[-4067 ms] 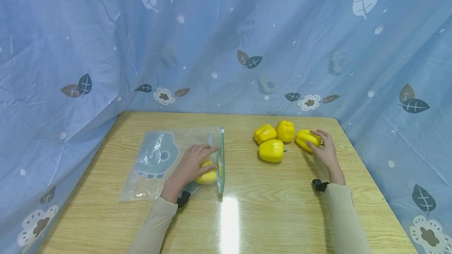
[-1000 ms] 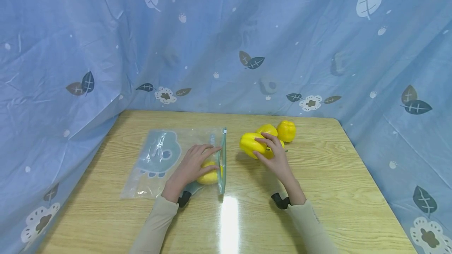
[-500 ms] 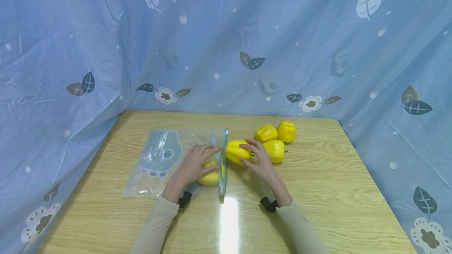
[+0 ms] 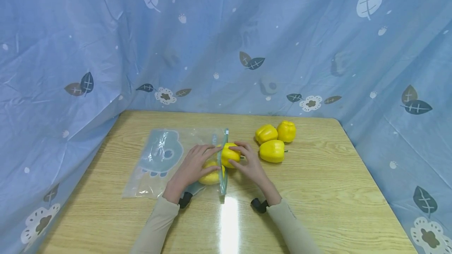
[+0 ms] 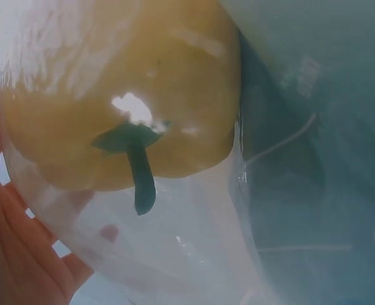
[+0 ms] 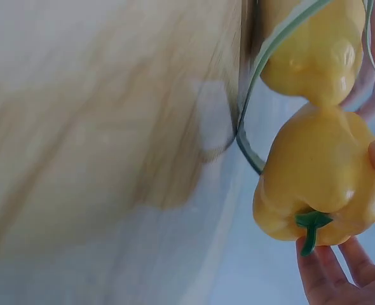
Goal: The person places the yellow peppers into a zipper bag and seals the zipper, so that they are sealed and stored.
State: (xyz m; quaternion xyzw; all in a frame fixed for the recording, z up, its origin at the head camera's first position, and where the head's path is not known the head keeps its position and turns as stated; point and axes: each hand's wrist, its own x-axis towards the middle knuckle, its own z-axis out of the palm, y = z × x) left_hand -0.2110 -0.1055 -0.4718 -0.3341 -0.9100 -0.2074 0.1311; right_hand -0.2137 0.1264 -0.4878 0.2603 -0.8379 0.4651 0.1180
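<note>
A clear zip bag (image 4: 188, 136) with a blue cartoon print lies flat, its green zip mouth facing right. My left hand (image 4: 188, 166) holds the bag near that mouth, thumb and fingers spread over the plastic. Under this hand, inside the bag, sits a yellow bell pepper (image 4: 209, 178); its green stem shows through the film in the left wrist view. My right hand (image 4: 252, 164) grips another yellow bell pepper (image 6: 321, 165) between thumb and fingers. This one is partly through the mouth, touching the first pepper in the right wrist view, stem toward my right hand.
Three more yellow bell peppers (image 4: 272, 151) rest close together on the wooden table (image 4: 318, 175), right of the bag. A blue leaf-patterned curtain (image 4: 212, 42) surrounds the table's back and sides. Bright glare marks the table's front middle.
My right hand took a pepper from the right side of the group and carried it left, over the others, into the bag's mouth. My left hand has stayed at the bag.
</note>
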